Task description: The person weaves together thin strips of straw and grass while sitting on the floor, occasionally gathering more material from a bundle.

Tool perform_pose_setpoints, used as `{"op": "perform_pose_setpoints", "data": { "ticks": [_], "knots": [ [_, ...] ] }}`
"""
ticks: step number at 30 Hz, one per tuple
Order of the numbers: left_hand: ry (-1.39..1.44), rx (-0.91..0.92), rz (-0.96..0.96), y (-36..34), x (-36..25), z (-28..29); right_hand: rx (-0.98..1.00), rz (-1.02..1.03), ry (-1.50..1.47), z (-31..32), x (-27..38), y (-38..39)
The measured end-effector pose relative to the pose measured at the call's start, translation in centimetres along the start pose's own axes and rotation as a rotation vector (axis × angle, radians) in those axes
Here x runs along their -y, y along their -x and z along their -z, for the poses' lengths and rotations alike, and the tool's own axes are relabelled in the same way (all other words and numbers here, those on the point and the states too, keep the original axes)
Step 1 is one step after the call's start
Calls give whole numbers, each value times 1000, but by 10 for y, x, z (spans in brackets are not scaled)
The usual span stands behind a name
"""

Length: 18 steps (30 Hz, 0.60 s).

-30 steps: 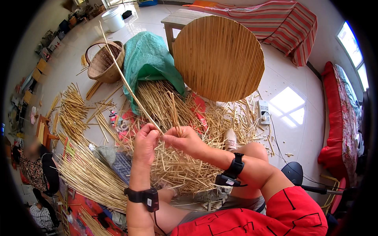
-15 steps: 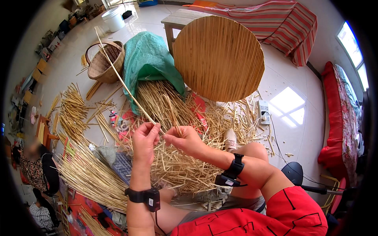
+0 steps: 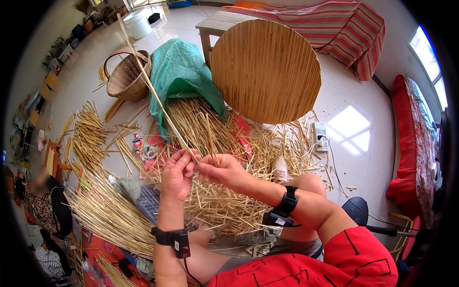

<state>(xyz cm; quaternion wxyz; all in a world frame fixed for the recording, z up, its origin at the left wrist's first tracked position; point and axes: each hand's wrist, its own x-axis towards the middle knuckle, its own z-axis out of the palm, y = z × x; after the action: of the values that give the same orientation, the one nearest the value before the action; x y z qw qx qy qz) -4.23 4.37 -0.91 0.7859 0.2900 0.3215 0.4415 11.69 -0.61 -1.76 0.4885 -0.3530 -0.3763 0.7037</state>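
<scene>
A long pale straw-like stalk (image 3: pixel 155 91) slants up and away to the left from my hands. My left hand (image 3: pixel 177 176) pinches it near its lower end between thumb and fingers. Close beside it, almost touching, my right hand (image 3: pixel 222 170) is closed with its fingertips at the stalk's lower tip. A thin brown strip (image 3: pixel 209 136) sticks up from the right hand; its lower part is hidden by the fingers. Beneath both hands lies a heap of short cut straw pieces (image 3: pixel 224 203). Just beyond them, a bundle of stalks (image 3: pixel 203 122) pokes out of a green woven sack (image 3: pixel 179 62).
Long stalks (image 3: pixel 112 210) lie to the left, with a shorter pile (image 3: pixel 88 136) farther off. A wicker basket (image 3: pixel 129 79) stands beside the sack. A round stalk panel (image 3: pixel 265 71) leans on a wooden bench (image 3: pixel 222 21). A power strip (image 3: pixel 320 136) lies right. People sit far left.
The far end of the long stalk has swung slightly up and right and looks blurred. My hands have shifted a little, and my right hand has come closer to the left.
</scene>
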Motion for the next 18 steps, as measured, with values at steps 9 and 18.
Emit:
{"op": "perform_pose_setpoints", "data": {
  "ticks": [9,18],
  "knots": [
    [-199,-149,88,1,1,-2,-110,104,359,0,-9,0],
    [-1607,205,325,7,12,31,-13,92,179,6,18,0]
  ]
}}
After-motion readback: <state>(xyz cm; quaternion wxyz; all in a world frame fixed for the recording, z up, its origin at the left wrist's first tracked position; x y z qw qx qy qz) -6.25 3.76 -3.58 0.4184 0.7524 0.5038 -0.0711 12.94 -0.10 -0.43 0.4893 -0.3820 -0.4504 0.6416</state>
